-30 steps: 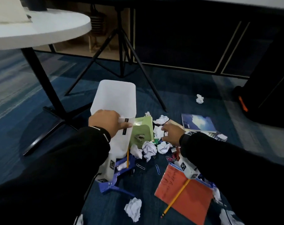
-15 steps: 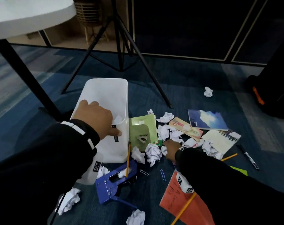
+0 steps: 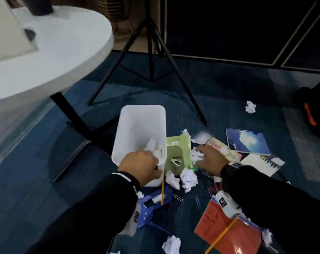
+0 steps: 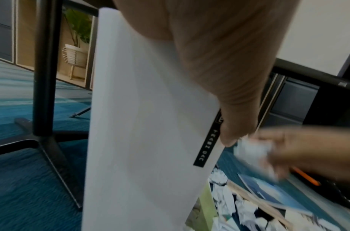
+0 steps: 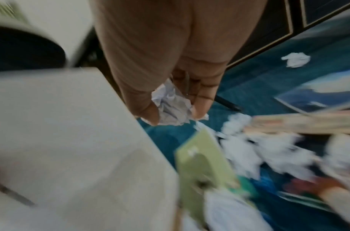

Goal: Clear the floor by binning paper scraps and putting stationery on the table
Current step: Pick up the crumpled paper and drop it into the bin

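The white bin (image 3: 141,125) stands on the blue carpet, with crumpled scraps (image 3: 154,147) inside at its near end. My left hand (image 3: 146,162) grips the bin's near rim, and its thumb lies on the outer wall (image 4: 150,109). My right hand (image 3: 201,156) holds a crumpled paper ball (image 5: 173,107) pinched between thumb and fingers, just right of the bin above a green card (image 3: 177,154). More paper balls (image 3: 188,178) lie on the floor in front of that hand.
A blue stapler (image 3: 155,202) and a pencil (image 3: 163,187) lie by the bin's near end. A red notebook (image 3: 227,230), paper clips (image 3: 197,201) and booklets (image 3: 247,142) are to the right. The white round table (image 3: 45,52) is at left, with a tripod (image 3: 155,52) behind the bin.
My right hand has come up off the floor with a paper ball and moved slightly right. My left hand has shifted along the bin's rim. The camera has tilted up toward the table.
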